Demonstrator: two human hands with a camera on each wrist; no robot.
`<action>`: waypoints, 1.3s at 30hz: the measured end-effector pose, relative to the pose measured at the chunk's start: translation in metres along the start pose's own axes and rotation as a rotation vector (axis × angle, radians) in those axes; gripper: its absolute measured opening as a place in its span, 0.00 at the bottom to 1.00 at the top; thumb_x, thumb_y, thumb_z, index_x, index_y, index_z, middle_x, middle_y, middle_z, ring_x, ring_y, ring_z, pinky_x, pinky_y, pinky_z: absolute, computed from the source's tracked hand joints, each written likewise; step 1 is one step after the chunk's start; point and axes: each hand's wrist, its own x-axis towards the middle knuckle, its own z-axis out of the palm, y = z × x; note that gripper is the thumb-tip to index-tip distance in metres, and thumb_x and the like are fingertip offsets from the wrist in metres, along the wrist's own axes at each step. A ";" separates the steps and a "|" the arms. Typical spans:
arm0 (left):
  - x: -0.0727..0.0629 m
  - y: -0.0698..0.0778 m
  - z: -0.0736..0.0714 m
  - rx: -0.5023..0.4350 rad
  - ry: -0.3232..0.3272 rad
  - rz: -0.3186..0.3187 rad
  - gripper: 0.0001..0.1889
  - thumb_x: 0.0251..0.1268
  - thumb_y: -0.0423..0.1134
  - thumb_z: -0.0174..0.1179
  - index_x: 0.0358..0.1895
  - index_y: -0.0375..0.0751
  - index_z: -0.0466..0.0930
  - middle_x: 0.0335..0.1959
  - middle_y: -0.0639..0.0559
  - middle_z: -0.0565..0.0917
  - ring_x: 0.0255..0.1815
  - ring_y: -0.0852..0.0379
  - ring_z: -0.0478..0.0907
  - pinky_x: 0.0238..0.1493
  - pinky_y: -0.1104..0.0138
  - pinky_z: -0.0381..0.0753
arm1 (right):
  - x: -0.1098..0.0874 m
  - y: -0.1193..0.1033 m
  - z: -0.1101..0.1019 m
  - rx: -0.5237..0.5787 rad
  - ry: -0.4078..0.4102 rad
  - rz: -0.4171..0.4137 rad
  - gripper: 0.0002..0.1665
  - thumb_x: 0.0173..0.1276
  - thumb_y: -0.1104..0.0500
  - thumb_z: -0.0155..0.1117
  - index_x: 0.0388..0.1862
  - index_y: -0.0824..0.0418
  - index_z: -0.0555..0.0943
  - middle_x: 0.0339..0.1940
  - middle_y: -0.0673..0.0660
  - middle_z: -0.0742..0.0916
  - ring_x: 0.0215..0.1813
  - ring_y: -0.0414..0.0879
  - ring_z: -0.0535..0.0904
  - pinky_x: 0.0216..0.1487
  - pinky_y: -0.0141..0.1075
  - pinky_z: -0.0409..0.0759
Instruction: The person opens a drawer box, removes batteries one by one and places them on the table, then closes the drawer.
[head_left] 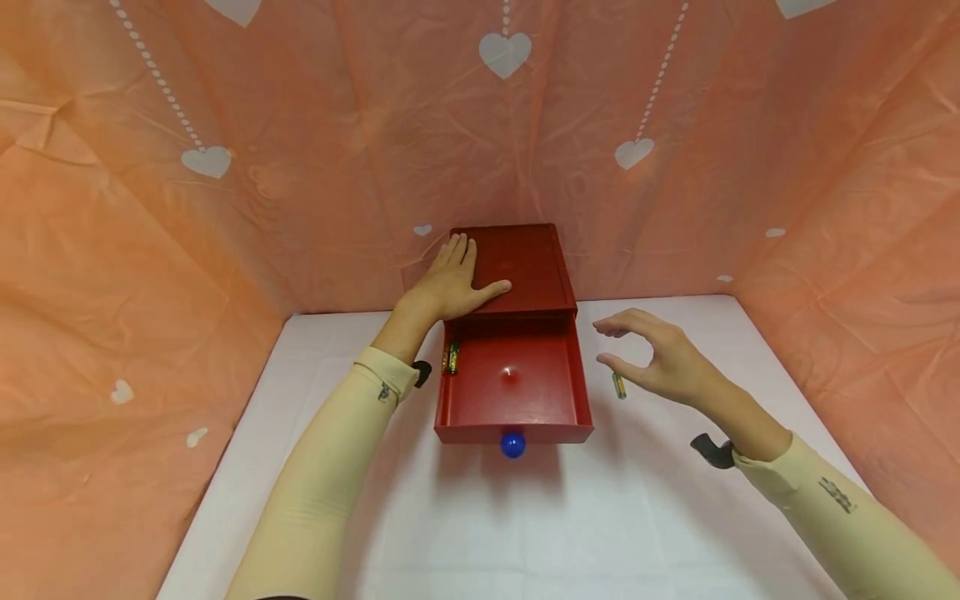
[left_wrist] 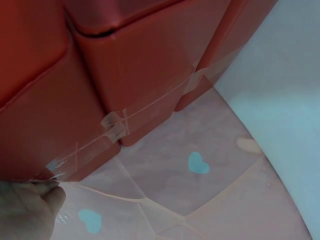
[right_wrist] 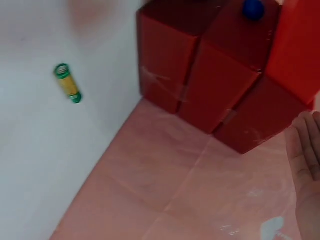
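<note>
My left hand [head_left: 448,287] rests with its fingers spread on the top of a red drawer cabinet [head_left: 525,267]. Below it, the top drawer [head_left: 517,396] is pulled out, a round blue knob [head_left: 513,446] on its front. Small green-and-yellow batteries [head_left: 453,358] lie along the drawer's left wall. To the right of the drawer, my right hand [head_left: 667,358] holds nothing, thumb and fingers apart in a wide curve. A single battery [head_left: 618,385] lies on the white table just below its thumb in the head view; the right wrist view also shows this battery [right_wrist: 68,83].
An orange-pink cloth [head_left: 360,167] with white hearts hangs behind the cabinet and along both sides. White cloth covers the table [head_left: 637,517]. Clear tape [left_wrist: 115,125] runs across the cabinet's stacked sections. Another blue knob [right_wrist: 253,9] shows lower on the cabinet.
</note>
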 end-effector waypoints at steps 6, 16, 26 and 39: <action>0.000 0.000 0.002 -0.006 0.003 -0.007 0.58 0.77 0.76 0.44 0.88 0.33 0.35 0.90 0.38 0.33 0.90 0.47 0.25 0.88 0.59 0.28 | 0.012 -0.021 -0.003 0.049 0.041 -0.006 0.33 0.55 0.72 0.84 0.61 0.60 0.87 0.53 0.53 0.91 0.53 0.48 0.86 0.64 0.22 0.76; 0.001 -0.001 0.002 0.003 0.008 -0.005 0.58 0.78 0.76 0.44 0.88 0.32 0.35 0.90 0.38 0.33 0.90 0.47 0.25 0.87 0.59 0.27 | 0.032 -0.052 0.007 0.096 -0.019 0.033 0.29 0.60 0.66 0.84 0.61 0.60 0.87 0.54 0.55 0.90 0.54 0.46 0.85 0.61 0.27 0.80; 0.002 -0.002 0.003 -0.002 0.009 -0.008 0.58 0.77 0.76 0.44 0.88 0.33 0.35 0.90 0.38 0.33 0.90 0.47 0.25 0.88 0.58 0.27 | 0.052 -0.078 0.020 0.091 -0.082 0.080 0.28 0.63 0.61 0.84 0.62 0.59 0.86 0.55 0.53 0.90 0.57 0.46 0.86 0.62 0.46 0.86; -0.001 0.000 0.001 -0.021 -0.004 -0.022 0.58 0.77 0.76 0.44 0.88 0.34 0.34 0.90 0.39 0.32 0.90 0.46 0.25 0.88 0.55 0.30 | 0.073 -0.105 0.034 0.127 -0.177 0.169 0.27 0.66 0.58 0.83 0.62 0.63 0.86 0.56 0.58 0.90 0.58 0.52 0.87 0.62 0.52 0.87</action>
